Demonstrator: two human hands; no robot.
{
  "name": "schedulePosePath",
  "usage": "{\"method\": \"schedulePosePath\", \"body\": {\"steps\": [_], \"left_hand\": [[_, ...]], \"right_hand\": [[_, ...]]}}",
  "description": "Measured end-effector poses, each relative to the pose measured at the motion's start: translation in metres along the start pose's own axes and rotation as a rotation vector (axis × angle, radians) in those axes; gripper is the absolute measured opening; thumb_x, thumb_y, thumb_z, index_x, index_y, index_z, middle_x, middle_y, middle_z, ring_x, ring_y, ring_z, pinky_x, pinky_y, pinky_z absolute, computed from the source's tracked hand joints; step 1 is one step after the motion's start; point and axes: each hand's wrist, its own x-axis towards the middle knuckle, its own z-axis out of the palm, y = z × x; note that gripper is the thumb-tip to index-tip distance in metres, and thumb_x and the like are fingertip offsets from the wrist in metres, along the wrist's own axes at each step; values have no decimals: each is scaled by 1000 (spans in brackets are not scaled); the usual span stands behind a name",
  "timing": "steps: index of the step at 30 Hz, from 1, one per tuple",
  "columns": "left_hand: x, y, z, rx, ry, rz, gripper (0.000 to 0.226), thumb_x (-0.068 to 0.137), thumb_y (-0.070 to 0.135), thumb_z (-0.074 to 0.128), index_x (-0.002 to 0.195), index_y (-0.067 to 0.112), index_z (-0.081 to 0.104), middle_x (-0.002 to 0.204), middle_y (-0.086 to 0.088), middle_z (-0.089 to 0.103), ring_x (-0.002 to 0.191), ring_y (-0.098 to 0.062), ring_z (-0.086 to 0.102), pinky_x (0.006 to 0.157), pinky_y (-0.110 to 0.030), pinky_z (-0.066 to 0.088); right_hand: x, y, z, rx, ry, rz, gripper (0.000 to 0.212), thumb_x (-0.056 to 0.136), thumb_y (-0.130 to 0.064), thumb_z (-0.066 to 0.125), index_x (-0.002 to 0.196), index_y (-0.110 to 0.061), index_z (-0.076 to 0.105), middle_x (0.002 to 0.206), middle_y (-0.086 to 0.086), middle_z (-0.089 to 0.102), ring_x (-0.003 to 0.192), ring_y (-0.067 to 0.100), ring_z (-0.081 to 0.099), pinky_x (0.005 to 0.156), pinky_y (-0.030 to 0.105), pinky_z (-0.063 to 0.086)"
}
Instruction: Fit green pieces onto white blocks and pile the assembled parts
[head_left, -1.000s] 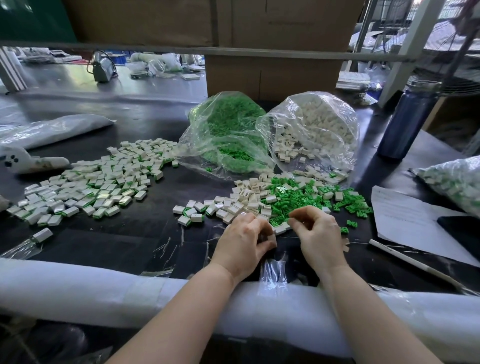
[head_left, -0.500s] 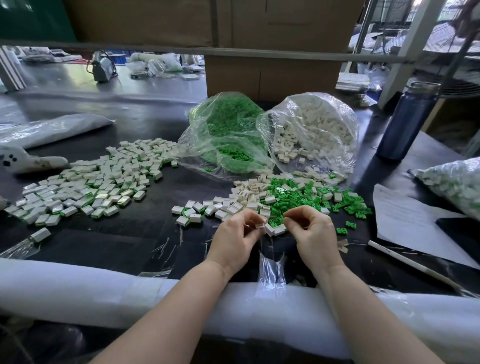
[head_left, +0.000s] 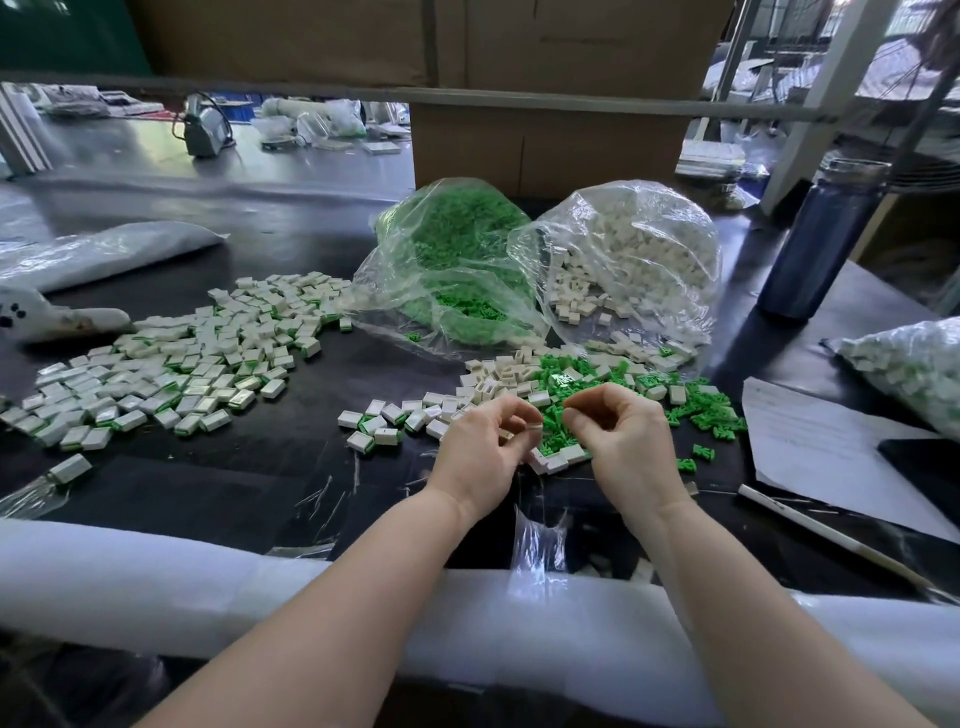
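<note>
Hands are working just above the dark tabletop (head_left: 291, 467); the left hand (head_left: 480, 457) is pinching a small white block (head_left: 531, 427) between curled fingers; the right hand (head_left: 626, 447) is curling its fingers with tips together, whether on a piece I cannot tell; loose green pieces (head_left: 696, 413) and white blocks (head_left: 498, 382) are lying just beyond; assembled parts (head_left: 171, 374) are spreading to the left; two clear bags, the green bag (head_left: 452, 265) and the white bag (head_left: 634, 260), are sitting behind.
</note>
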Motion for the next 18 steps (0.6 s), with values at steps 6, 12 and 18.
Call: {"method": "schedulePosePath", "body": {"steps": [6, 12, 18], "left_hand": [[-9, -11, 8, -108, 42, 1, 29, 85, 8, 64, 88, 36, 56, 82, 3, 62, 75, -16, 68, 79, -34, 56], [-10, -15, 7, -155, 69, -15, 23, 81, 10, 69, 80, 31, 60, 82, 1, 67, 79, -14, 66, 76, -23, 53], [-12, -12, 5, -142, -21, 5, 18, 82, 9, 68, 81, 26, 64, 82, 4, 64, 74, -5, 60, 74, -13, 48]], "right_hand": [[-10, 12, 4, 42, -4, -10, 20, 82, -4, 68, 75, -23, 64, 73, -9, 65, 69, -3, 60, 67, 7, 45], [-14, 12, 2, 86, -19, -37, 22, 80, -2, 69, 75, -22, 65, 74, -8, 66, 69, -5, 59, 67, 5, 44], [-18, 7, 0, 134, -82, -28, 20, 80, 0, 69, 74, -20, 67, 74, -4, 68, 71, 1, 62, 70, 11, 47]]}}
